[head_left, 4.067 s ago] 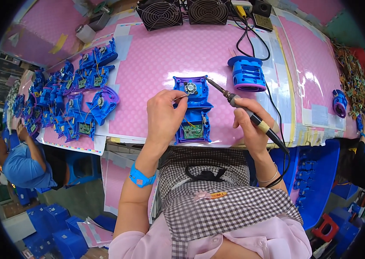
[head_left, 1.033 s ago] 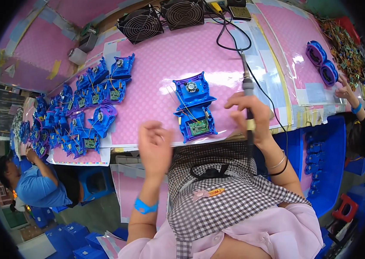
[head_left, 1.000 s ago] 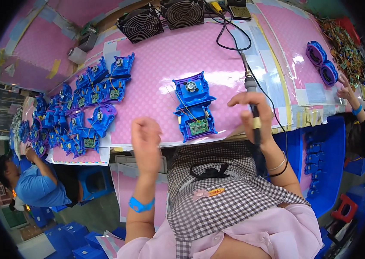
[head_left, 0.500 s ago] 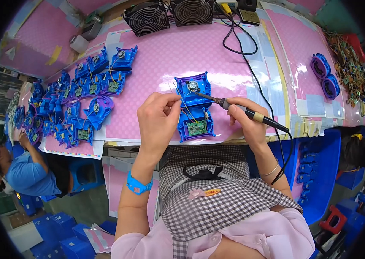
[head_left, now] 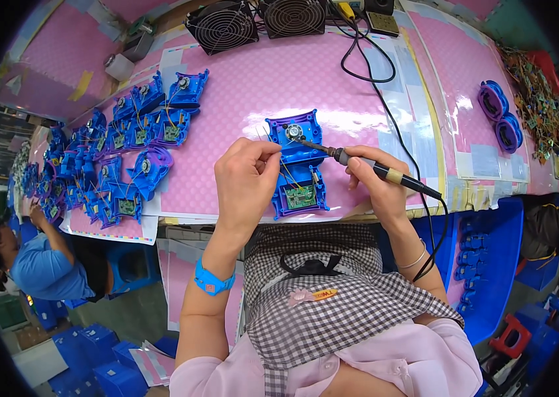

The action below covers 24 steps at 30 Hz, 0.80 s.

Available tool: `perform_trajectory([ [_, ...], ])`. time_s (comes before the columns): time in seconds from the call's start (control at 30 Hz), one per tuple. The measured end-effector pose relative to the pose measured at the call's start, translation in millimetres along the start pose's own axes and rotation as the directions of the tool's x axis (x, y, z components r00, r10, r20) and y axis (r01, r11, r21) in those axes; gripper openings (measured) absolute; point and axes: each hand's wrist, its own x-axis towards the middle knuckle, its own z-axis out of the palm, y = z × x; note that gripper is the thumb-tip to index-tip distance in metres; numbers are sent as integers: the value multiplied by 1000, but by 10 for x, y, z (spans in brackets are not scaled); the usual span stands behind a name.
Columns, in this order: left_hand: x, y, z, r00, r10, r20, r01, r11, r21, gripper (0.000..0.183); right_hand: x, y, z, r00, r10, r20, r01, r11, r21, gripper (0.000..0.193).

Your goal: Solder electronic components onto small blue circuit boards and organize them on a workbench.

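A two-part blue and purple plastic casing (head_left: 306, 156) lies open on the table in front of me. Its far half carries a small round speaker (head_left: 294, 132), its near half a green circuit board (head_left: 299, 197), with thin wires between them. My right hand (head_left: 385, 192) is closed around a soldering iron (head_left: 395, 176) with a black and tan handle; the iron's tip reaches the speaker's near edge. At the casing's left side, my left hand (head_left: 245, 178) pinches thin wire (head_left: 267, 134), whose ends stick up beyond the fingertips. The exact contact at the tip is too small to make out.
Many similar blue casings (head_left: 140, 135) cover the table's left. Two black fans (head_left: 223, 28) stand at the back, near a soldering stand (head_left: 383, 24). The iron's black cord (head_left: 402, 142) crosses the right side. Round parts (head_left: 499, 118) lie far right. A co-worker (head_left: 51, 261) sits left.
Both hands stay nearly in place. The left hand shifts very slightly right; the soldering iron's tip remains by the speaker.
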Motion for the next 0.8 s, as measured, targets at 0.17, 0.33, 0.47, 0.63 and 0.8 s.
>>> perform_trajectory([
  [0.17,10,8,16,1000,16,1,-16,1000,21,8,-3,6,22,1000,-4,-7,4,1000,-5,21],
  [0.33,13,43,29,1000,13,17,-13,1000,25,9,-2,-39,24,987,-157,35,161,975,-151,19],
  [0.47,-3,79,21,995,93,-17,-91,991,101,9,-5,-85,-54,984,-176,-37,170,978,-120,17],
  [0.63,37,107,95,995,81,55,-85,995,60,8,86,-99,-126,987,-151,-51,141,978,-155,16],
  [0.8,93,71,209,990,130,63,-135,986,96,9,116,-82,-133,981,-192,-1,188,960,-205,16],
])
